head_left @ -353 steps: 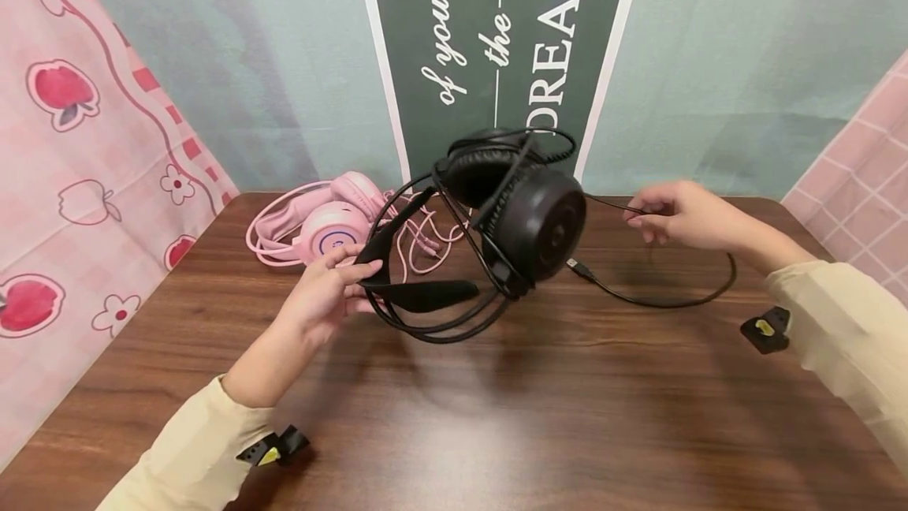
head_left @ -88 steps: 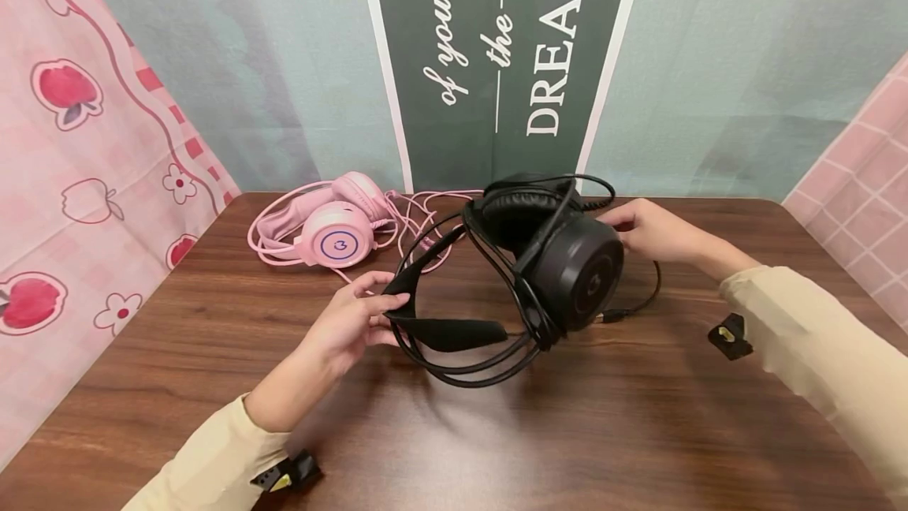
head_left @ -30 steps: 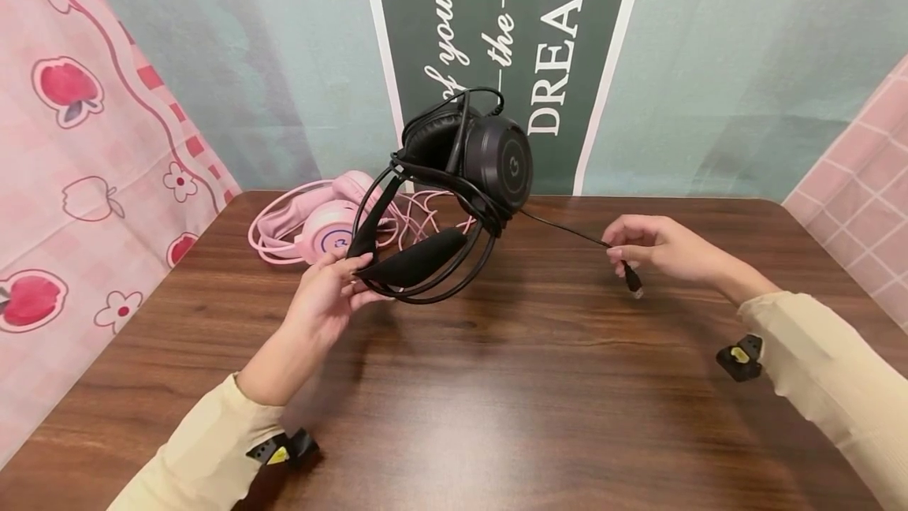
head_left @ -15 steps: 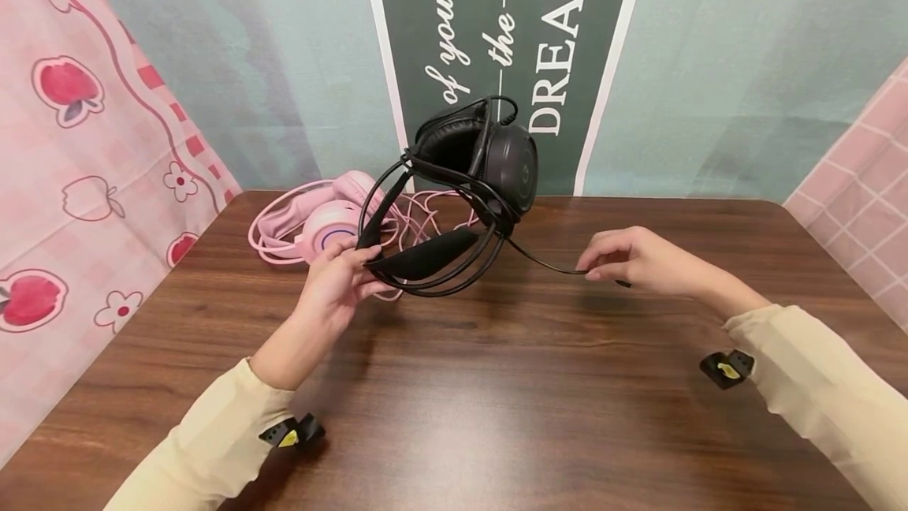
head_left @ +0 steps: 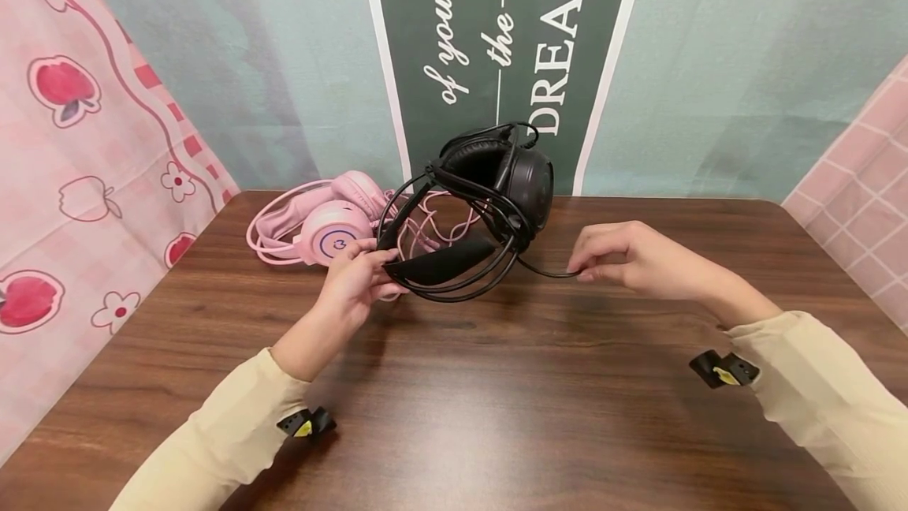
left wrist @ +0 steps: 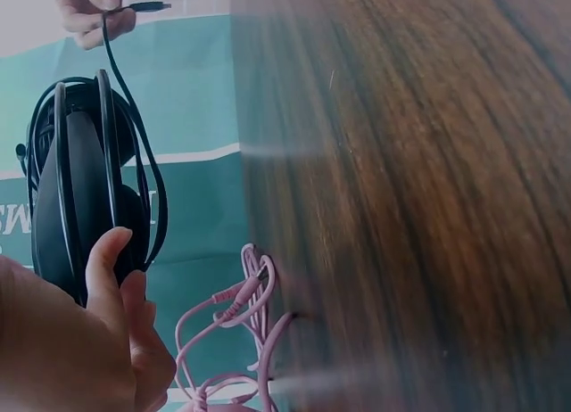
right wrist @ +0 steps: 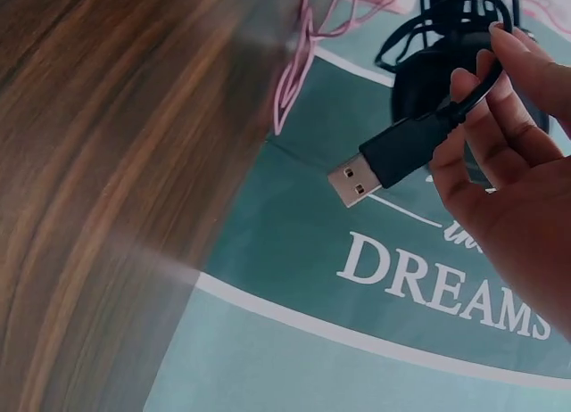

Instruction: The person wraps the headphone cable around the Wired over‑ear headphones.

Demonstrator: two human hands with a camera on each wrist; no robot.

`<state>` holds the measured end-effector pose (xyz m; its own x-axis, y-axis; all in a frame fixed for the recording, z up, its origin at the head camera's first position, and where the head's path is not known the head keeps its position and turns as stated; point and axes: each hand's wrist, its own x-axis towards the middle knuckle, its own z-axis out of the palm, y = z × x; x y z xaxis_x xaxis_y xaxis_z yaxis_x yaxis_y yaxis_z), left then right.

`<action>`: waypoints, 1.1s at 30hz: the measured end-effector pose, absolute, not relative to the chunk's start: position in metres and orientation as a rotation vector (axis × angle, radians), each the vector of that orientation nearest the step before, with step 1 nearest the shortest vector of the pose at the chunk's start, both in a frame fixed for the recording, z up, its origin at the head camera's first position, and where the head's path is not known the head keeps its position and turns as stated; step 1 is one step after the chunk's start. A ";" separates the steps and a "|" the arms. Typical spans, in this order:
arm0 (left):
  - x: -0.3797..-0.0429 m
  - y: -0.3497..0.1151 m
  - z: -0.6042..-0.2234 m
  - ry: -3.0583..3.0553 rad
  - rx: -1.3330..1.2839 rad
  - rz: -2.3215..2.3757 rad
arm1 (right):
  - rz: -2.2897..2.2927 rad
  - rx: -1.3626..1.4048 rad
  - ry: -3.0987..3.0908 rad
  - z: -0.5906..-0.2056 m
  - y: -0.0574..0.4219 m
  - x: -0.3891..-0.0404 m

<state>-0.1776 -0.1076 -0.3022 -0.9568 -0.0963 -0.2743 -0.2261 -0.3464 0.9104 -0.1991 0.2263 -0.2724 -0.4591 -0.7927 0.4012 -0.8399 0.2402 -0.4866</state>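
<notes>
In the head view, the person's left grip (head_left: 358, 274) pinches the headband of the black headset (head_left: 530, 189) between thumb and fingers. The headset is held tilted above the rear of the worktop (head_left: 454, 416), its cups toward the banner (head_left: 454, 132). Compared with a moment ago, it sits lower and a little further to the right, while the right grip (head_left: 617, 255) has come slightly nearer to it. That right grip pinches the free end of the black cord (head_left: 546, 274), which sags in a short span below the cups; the plug, glimpsed earlier, is now out of sight here. With less loose cord between the two, the work seems to have come to its last short length. The pink headset (head_left: 336, 239) lies on the worktop to the left, unmoved.

In the left wrist view, the thumb presses on the headband, with loops of cord hanging about the frame. The headset is clear of the worktop, and the pink cords (left wrist: 245, 292) lie near.

In the right wrist view, thumb and fingertips pinch the cord behind the USB plug (right wrist: 393, 155), which points away from the palm, connected to nothing.
</notes>
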 end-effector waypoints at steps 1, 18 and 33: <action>-0.178 -0.106 -0.303 1.750 -0.430 2.474 | 1.021 1.599 -2.409 -0.272 0.226 -0.198; -0.184 -0.087 -0.312 1.771 -0.463 2.408 | 0.748 1.483 -2.145 -0.270 0.218 -0.193; -0.191 -0.078 -0.310 1.798 -0.433 2.324 | 0.667 1.338 -2.176 -0.267 0.223 -0.193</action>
<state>-0.1910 -0.0778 -0.3101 -0.9432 -0.0415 -0.3297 -0.3088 -0.2576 0.9156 -0.1929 0.2229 -0.2670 -0.3947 -0.6625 0.6366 -0.9055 0.3981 -0.1471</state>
